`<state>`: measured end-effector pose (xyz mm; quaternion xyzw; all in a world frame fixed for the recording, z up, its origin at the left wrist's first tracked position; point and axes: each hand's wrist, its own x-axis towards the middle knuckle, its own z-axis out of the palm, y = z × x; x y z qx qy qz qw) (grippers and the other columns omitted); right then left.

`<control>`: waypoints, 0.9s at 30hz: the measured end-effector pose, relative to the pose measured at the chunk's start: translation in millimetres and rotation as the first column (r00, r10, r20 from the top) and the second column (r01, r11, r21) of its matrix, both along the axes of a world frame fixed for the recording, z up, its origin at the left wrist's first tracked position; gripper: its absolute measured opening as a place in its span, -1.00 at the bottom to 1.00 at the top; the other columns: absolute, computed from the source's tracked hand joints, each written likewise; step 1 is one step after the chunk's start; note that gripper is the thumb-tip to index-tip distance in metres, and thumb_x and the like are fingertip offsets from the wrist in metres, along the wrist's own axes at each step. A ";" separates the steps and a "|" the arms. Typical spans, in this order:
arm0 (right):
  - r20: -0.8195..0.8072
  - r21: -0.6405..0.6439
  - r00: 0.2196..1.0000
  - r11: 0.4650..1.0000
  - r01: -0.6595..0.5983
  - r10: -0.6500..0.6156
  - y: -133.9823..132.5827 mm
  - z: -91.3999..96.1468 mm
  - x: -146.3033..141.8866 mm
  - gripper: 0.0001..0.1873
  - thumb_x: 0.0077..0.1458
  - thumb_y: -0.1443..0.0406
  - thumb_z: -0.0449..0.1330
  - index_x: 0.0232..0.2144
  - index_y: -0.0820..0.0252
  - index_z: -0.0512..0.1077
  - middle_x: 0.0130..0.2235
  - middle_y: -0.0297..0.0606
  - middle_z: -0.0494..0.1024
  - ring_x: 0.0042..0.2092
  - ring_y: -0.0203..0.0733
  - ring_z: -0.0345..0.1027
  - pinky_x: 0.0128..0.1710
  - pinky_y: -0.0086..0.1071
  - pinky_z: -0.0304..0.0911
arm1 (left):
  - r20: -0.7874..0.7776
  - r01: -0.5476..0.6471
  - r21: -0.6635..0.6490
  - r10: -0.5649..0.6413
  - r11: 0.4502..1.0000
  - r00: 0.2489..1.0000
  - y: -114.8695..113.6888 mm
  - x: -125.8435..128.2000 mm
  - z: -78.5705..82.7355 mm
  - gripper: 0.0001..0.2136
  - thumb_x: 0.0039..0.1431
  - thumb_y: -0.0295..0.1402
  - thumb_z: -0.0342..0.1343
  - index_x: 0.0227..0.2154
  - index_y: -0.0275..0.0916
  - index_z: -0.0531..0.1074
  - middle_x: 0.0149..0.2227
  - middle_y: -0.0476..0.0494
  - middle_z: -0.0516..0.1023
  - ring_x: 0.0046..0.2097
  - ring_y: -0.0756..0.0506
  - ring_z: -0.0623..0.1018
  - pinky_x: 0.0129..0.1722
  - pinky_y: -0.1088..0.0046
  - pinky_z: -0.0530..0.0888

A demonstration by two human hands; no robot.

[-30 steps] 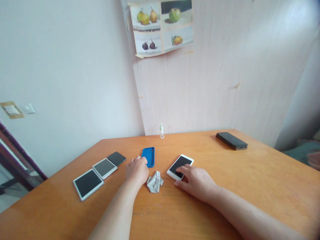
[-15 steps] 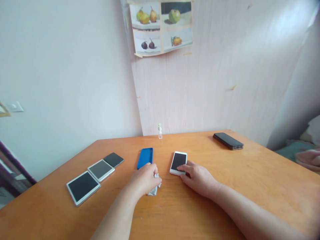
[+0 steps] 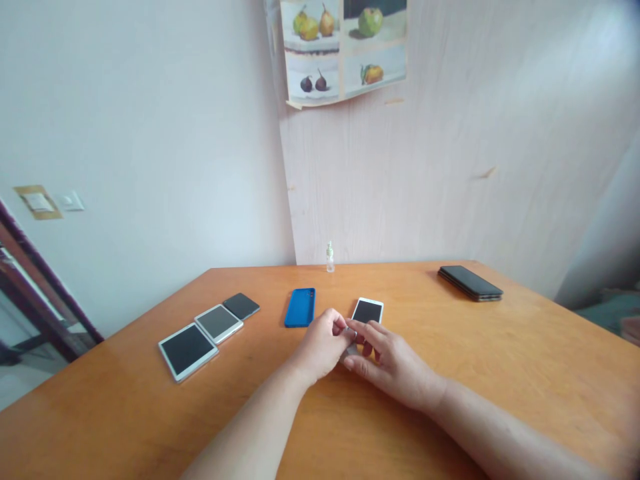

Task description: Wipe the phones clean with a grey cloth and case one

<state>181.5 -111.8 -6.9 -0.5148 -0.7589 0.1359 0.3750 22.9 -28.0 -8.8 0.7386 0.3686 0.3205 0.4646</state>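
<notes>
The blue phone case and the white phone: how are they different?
The blue phone case is an open shell; the white phone has a dark screen framed in white. The blue phone case shows whole, while the near end of the white phone is hidden behind the hands. Both lie on the table.

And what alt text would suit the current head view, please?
Left hand and right hand close together, a partly hidden gray cloth between them, near a white phone on a wooden table. A blue case lies farther left.
</notes>
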 end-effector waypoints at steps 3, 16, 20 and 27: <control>-0.030 -0.002 0.999 1.000 -0.021 0.021 2.9 -5.1 -2.1 -0.49 0.17 0.23 0.15 0.18 0.05 0.28 -0.21 -0.24 0.48 -0.29 -0.22 0.38 -0.29 -0.38 0.28 | 0.022 -0.032 -0.020 0.032 0.999 0.999 -6.5 5.1 0.8 -0.80 0.17 -0.20 0.11 -0.35 -0.19 0.25 -0.44 0.03 0.42 -0.41 0.01 0.45 -0.47 0.55 0.34; -0.056 0.088 0.936 0.932 0.351 -0.348 26.8 -19.2 30.5 -0.82 0.18 0.20 0.03 -0.34 0.10 0.39 -0.33 -0.29 0.52 -0.28 -0.18 0.37 -0.29 -0.37 0.20 | -0.562 0.152 0.744 0.488 0.650 0.667 -20.0 8.2 12.9 -0.88 0.26 -0.45 -0.08 -0.26 -0.20 0.36 -0.22 -0.19 0.52 -0.11 -0.22 0.48 -0.06 0.16 0.25; -0.123 0.134 0.908 0.900 0.415 -0.401 32.7 -22.7 35.9 -0.80 0.17 0.18 0.01 -0.30 0.10 0.39 -0.29 -0.26 0.52 -0.24 -0.16 0.38 -0.25 -0.35 0.21 | -0.589 0.220 0.761 0.506 0.611 0.630 -22.8 14.3 12.7 -0.83 0.19 -0.54 -0.08 -0.26 -0.22 0.38 -0.21 -0.21 0.51 -0.11 -0.21 0.47 -0.03 0.13 0.23; -0.337 -0.041 0.743 0.798 0.602 -0.578 53.1 -34.7 54.8 -0.73 0.08 0.11 0.04 -0.39 0.13 0.43 -0.33 -0.22 0.52 -0.28 -0.12 0.37 -0.27 -0.31 0.20 | -0.609 0.147 0.706 0.488 0.693 0.626 -10.2 25.2 19.4 -0.80 0.26 -0.21 -0.05 -0.27 -0.19 0.40 -0.17 -0.21 0.53 -0.07 -0.23 0.48 -0.11 0.21 0.32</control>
